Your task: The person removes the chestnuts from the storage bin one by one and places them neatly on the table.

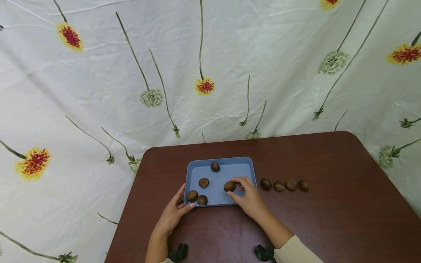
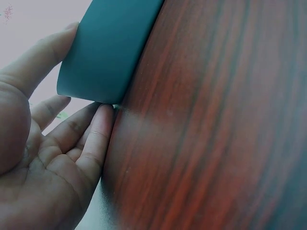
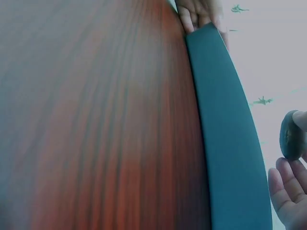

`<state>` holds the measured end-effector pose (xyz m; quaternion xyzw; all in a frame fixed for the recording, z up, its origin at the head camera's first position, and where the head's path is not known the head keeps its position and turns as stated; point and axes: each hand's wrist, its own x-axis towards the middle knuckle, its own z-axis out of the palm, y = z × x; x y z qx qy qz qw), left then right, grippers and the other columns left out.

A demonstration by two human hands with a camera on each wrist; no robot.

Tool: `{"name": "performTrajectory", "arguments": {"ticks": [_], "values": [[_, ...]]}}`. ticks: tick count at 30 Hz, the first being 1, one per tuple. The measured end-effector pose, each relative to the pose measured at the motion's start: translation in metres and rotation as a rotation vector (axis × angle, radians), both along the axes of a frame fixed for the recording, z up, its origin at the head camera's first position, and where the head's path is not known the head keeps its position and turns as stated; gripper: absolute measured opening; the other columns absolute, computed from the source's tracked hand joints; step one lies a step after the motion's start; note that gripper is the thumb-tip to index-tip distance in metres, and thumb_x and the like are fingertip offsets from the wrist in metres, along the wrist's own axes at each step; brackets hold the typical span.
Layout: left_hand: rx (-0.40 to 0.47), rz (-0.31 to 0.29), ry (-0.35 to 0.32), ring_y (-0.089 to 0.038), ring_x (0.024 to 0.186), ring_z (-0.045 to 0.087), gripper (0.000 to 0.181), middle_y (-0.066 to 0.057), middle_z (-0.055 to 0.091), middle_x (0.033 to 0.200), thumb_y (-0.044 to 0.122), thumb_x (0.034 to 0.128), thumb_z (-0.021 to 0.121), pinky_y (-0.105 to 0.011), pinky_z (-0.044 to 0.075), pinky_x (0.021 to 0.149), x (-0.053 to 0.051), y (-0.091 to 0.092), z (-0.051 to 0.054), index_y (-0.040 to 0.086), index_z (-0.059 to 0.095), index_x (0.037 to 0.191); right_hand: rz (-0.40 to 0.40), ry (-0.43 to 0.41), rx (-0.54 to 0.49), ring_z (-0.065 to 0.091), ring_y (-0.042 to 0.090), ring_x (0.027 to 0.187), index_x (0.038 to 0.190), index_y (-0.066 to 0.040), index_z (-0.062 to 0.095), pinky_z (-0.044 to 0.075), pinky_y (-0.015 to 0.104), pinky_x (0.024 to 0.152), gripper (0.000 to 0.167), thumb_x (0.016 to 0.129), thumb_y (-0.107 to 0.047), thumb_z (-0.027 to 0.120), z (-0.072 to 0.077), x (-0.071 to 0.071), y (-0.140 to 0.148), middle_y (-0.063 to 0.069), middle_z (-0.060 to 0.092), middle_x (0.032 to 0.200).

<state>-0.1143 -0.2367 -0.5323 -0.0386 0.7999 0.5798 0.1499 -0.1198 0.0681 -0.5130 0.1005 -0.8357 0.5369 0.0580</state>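
Note:
A blue tray (image 1: 217,201) lies on the table with several brown chestnuts in it. Two of these, one a chestnut (image 1: 192,196), sit together at the front left corner. Others are a chestnut (image 1: 203,182) left of the middle and a chestnut (image 1: 215,167) near the back wall. My left hand (image 1: 172,215) holds the tray by that front left corner, thumb at the rim and fingers lower down, as the left wrist view shows. Between thumb and fingers, my right hand (image 1: 248,197) pinches a chestnut (image 3: 291,136) above the tray's right part.
Right of the tray, several chestnuts stand in a row, from a dark chestnut (image 1: 265,184) to a chestnut (image 1: 304,185). The dark red-brown wooden table (image 1: 345,219) carries everything. Behind it hangs a white flower-patterned cloth (image 1: 279,54). Black devices are at both wrists.

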Motion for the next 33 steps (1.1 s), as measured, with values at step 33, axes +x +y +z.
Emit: {"name": "performTrajectory", "arguments": {"ticks": [33], "values": [[0.011, 0.004, -0.024, -0.040, 0.142, 0.045, 0.089, -0.011, 0.025, 0.168, 0.031, 0.0913, 0.077, -0.044, 0.051, 0.105, 0.000, -0.001, 0.001, 0.040, 0.022, 0.160, -0.152, -0.184, 0.266, 0.064, 0.024, 0.107, 0.129, -0.009, 0.061, 0.056, 0.039, 0.089, 0.043, 0.091, -0.023, 0.077, -0.010, 0.037, 0.105, 0.010, 0.062, 0.122]]}}
